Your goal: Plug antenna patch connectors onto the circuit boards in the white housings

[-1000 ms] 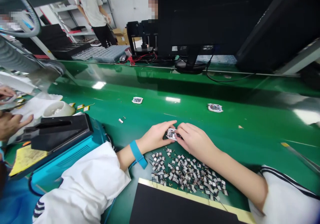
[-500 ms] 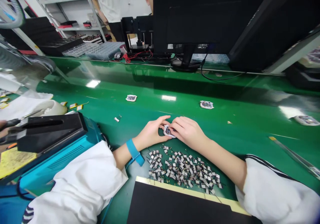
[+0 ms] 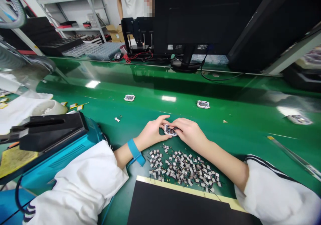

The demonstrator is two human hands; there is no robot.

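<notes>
My left hand (image 3: 153, 130) is curled with thumb and fingers gripping the left side of a small white watch-like case (image 3: 170, 130). Dark electronic parts show inside the case. Against its right side, my right hand (image 3: 188, 130) has its fingers bent and pressed together at the rim. Whether a small part sits between those fingertips is hidden. A blue wrist strap (image 3: 134, 151) circles my left wrist. Below the hands lies a heap of small silvery square parts with dark leads (image 3: 184, 168), beside a black sheet (image 3: 180, 205) with a pale yellow edge.
Similar white cases lie farther back, at left (image 3: 129, 98), centre (image 3: 203, 104) and right (image 3: 299, 119). Tweezers (image 3: 291, 154) rest at the right. A blue machine (image 3: 67, 154) with a black holder stands left. Behind are a monitor (image 3: 195, 14) and a person (image 3: 131, 1).
The right fingers have drawn back slightly, so more of the case's inside shows. Cases farther back sit a little more left. A hand-held tool at far left is gone; the background person has shifted.
</notes>
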